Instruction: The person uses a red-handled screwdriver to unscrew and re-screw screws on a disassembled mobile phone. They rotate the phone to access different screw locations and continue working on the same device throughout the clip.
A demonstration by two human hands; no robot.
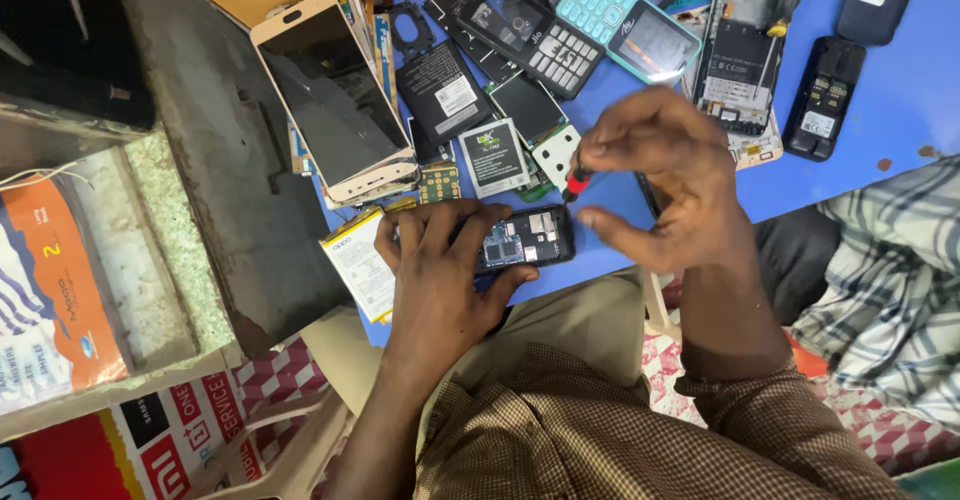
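The left hand (440, 260) grips a small black opened phone with its circuit board showing (525, 240), pressing it against the blue surface (890, 100) at its near edge. The right hand (665, 175) pinches a red-handled screwdriver (575, 184) just above the phone's upper corner, beside a white-labelled flat battery (493, 156).

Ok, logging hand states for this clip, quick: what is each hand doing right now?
Left hand: closed on the opened small phone, pinning it to the blue table.
Right hand: fingertips pinch a red-handled screwdriver above the phone.

Brown checked shirt sleeves; khaki trousers; bare hands.
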